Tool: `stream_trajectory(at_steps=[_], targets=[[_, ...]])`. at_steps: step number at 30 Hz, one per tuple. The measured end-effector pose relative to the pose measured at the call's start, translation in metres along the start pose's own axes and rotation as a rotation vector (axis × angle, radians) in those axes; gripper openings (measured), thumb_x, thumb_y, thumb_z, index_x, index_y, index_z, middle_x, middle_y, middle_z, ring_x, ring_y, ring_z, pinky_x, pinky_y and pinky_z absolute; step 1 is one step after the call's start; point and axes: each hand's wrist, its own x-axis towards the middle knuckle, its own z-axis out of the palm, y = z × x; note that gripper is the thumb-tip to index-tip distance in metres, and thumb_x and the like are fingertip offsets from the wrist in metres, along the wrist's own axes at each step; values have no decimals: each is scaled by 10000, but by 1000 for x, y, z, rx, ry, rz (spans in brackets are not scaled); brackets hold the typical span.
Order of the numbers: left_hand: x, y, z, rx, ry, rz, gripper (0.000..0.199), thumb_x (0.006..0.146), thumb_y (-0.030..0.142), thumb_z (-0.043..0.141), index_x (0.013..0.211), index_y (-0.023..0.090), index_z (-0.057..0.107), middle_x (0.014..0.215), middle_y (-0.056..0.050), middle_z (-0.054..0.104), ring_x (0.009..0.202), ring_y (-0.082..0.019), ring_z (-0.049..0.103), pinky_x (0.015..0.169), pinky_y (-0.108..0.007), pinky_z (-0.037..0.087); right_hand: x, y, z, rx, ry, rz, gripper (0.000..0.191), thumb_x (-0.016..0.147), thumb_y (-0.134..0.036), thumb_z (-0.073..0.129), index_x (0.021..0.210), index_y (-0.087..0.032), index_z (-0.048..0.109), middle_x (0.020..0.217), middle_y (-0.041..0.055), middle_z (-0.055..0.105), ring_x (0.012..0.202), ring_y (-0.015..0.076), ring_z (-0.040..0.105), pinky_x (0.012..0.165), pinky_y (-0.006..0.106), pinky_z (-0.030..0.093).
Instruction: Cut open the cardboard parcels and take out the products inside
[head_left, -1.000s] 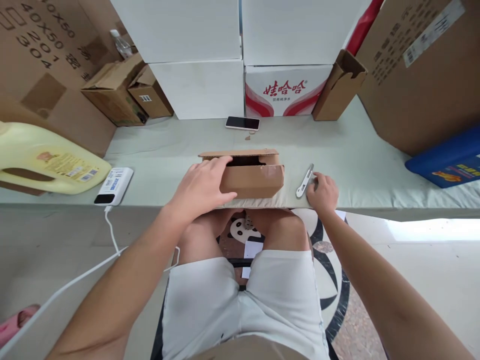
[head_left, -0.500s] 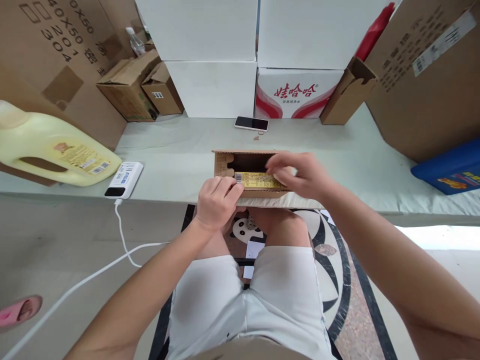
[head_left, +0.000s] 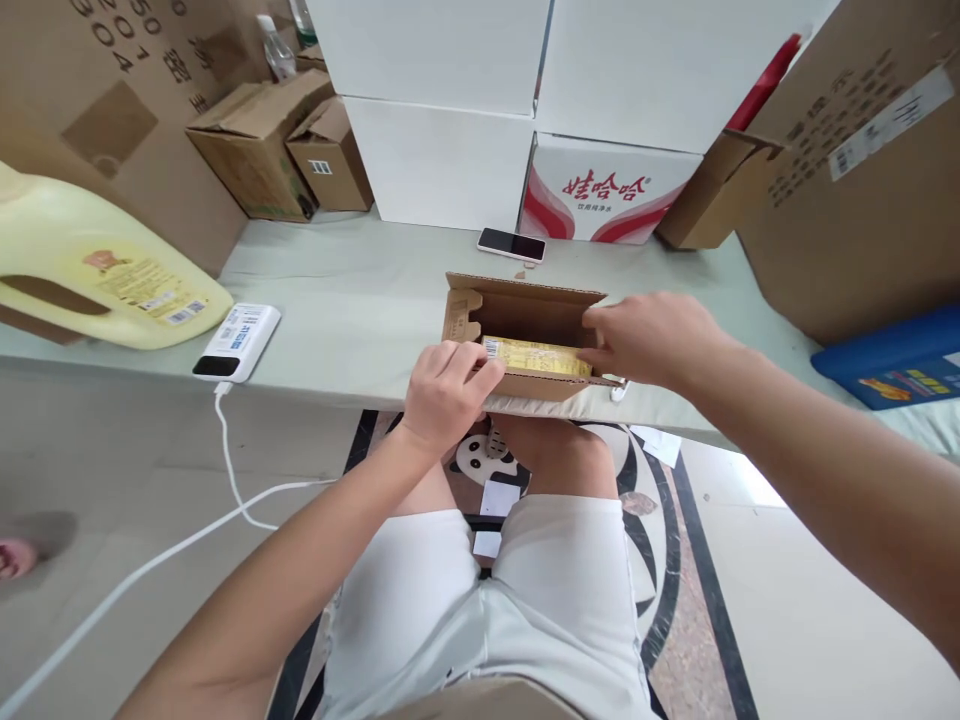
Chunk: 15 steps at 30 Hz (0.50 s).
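Observation:
A small open cardboard box (head_left: 546, 387) stands at the front edge of the cloth-covered table. Inside it, along the near wall, lies a yellow printed packet (head_left: 536, 356) with a barcode at its left end. My left hand (head_left: 452, 392) is closed over the box's near left corner, its thumb along the rim beside the packet. At the other end, my right hand (head_left: 651, 338) pinches the box's right end, thumb close to the packet. The box's right side is partly hidden by these fingers.
Behind the box lies a phone (head_left: 511, 245), with white cartons (head_left: 442, 165) stacked beyond. To the left are a white power bank (head_left: 238, 342) with a cable and a yellow jug (head_left: 112, 265). A blue container (head_left: 892, 350) stands at the right.
My right hand has moved right, from over the packet to the box's right end. The box sits slightly turned and further right in view; the camera view has tilted. My left hand keeps its hold.

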Motion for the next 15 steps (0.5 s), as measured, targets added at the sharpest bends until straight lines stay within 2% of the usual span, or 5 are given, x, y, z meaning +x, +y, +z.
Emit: stream_trajectory(at_steps=[2,5,9,13,15], targets=[[1,0,1,11,51,15,199,889,36,618,822,223,629,796,-39,664,761,-197,483,689,-320,398,6,-14,-8,17,-36,-73,434,920,-534,559,1215,-246,694,1064,127,745,934,306,694,673,355,448],[0,1,-3,5,55,27,176,888,66,650,820,224,619,795,-41,665,759,-201,475,688,-325,394,21,-28,-7,40,-50,-220,492,882,-460,621,1325,-250,647,1210,128,725,1063,321,687,723,369,493],[-3,1,-6,-26,26,33,172,907,70,623,867,238,625,805,-40,664,771,-202,499,692,-330,383,34,-27,4,-14,-107,-225,508,858,-477,633,1309,-245,656,1200,138,730,1032,338,701,715,387,500],[-3,-1,-2,-27,46,22,162,900,68,632,898,230,628,817,-43,671,779,-206,507,694,-331,387,35,-18,14,-101,-30,-239,369,921,-391,546,1231,-232,666,1139,123,744,996,310,708,707,362,461],[-2,-1,1,-15,58,13,150,904,79,640,891,229,624,814,-43,669,779,-208,501,698,-330,395,32,-14,18,-106,26,-238,384,967,-357,471,1292,-233,633,1144,121,736,979,290,708,690,343,431]])
